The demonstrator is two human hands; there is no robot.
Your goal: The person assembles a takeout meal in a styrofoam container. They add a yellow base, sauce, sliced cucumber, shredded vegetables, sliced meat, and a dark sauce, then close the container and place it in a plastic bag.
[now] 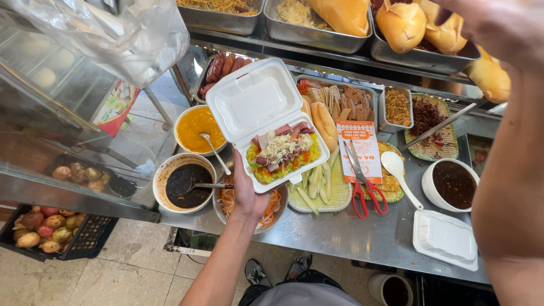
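Left hand (245,192) cupped an open white foam box (266,122) from below, yellow rice, meat strips and shreds inside. Right hand (498,22), raised far right near bread rolls (402,22); grip unclear. Filling stage, likely; sauce bowls (184,182) sat just left for topping.

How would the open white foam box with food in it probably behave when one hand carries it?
The foam box probably flexes: its walls look thin, and the left hand supports only one corner from below. It likely feels bottom-heavy, since the yellow rice and meat fill the lower half only. The raised lid may flap or fall shut if tilted.
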